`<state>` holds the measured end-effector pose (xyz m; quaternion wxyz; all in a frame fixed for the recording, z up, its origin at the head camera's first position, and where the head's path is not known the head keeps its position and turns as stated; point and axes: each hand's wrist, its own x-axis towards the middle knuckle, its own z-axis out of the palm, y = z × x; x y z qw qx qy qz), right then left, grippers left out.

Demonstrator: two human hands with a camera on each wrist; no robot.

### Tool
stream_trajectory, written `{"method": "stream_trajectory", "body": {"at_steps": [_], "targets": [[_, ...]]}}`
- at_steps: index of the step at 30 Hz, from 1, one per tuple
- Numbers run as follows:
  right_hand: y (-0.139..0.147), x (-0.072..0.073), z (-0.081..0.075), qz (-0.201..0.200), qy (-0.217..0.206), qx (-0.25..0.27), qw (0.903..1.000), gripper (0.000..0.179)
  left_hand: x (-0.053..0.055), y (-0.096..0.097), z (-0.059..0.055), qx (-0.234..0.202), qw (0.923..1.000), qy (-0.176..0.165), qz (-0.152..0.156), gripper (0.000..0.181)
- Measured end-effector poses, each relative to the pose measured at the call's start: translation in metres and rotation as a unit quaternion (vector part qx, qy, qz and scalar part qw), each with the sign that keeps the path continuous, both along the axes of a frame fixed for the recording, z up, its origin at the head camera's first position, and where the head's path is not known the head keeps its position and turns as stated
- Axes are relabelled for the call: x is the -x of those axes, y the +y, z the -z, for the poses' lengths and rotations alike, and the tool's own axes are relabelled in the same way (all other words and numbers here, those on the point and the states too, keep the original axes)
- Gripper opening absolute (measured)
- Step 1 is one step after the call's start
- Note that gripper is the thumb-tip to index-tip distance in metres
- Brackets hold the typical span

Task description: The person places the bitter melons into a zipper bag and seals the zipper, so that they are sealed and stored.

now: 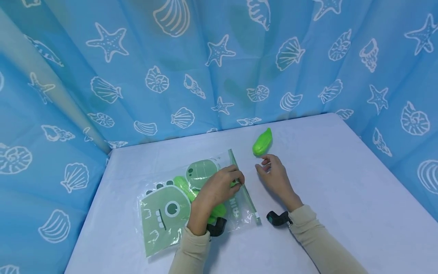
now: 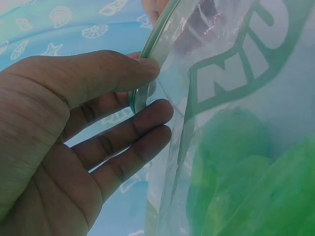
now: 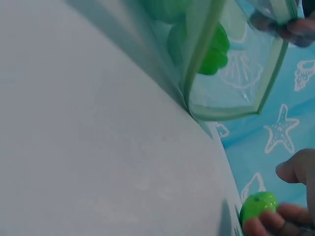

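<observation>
A clear zip bag with a green cartoon print lies on the white table, several bright green pieces inside it. My left hand pinches the bag's green zip edge between thumb and index finger; the other fingers are extended. In the right wrist view the bag mouth gapes apart. My right hand is just right of the bag, holding nothing, its fingers loosely bent. Past its fingertips lies a glossy green vegetable-shaped toy, rounded at the near end and pointed at the far end.
The white tabletop runs back to a blue curtain printed with shells and starfish, which also stands along both sides. A white slider sits near the front end of the zip. Black wrist cameras are worn at both cuffs.
</observation>
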<state>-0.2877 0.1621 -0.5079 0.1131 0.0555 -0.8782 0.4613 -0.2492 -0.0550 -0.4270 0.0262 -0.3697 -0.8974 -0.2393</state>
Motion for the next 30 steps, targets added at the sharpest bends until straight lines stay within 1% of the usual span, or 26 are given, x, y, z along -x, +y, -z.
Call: {"method": "stream_trajectory", "body": {"at_steps": [4,10,15,18,21,25,27,30], "targets": [[0.003,0.008,0.005,0.041,-0.015,0.016,0.9989,0.056,0.0,0.003,-0.003,0.002,1.0,0.0,0.003,0.007],[0.002,0.028,0.013,0.096,-0.024,-0.004,0.9951,0.078,0.0,0.007,-0.003,0.008,1.0,-0.003,0.003,0.007],[-0.001,0.043,0.016,0.117,-0.035,-0.02,0.9923,0.098,-0.002,0.008,0.001,0.014,0.9998,-0.012,0.001,0.006],[0.0,0.049,0.018,0.124,-0.042,-0.028,0.991,0.103,-0.003,0.009,0.004,0.017,0.9997,-0.016,0.006,0.006],[0.001,0.053,0.019,0.129,-0.037,-0.035,0.9903,0.099,-0.004,0.011,0.006,0.016,0.9996,-0.019,0.009,0.006],[0.005,0.057,0.022,0.129,-0.019,-0.037,0.9908,0.079,-0.003,0.012,0.009,0.015,0.9996,-0.024,0.008,0.006],[0.007,0.058,0.022,0.124,-0.015,-0.024,0.9919,0.071,-0.003,0.012,0.009,0.014,0.9996,-0.025,0.002,0.006],[0.009,0.06,0.021,0.117,-0.015,0.009,0.993,0.064,-0.002,0.012,0.006,0.014,0.9996,-0.024,-0.007,0.006]]}}
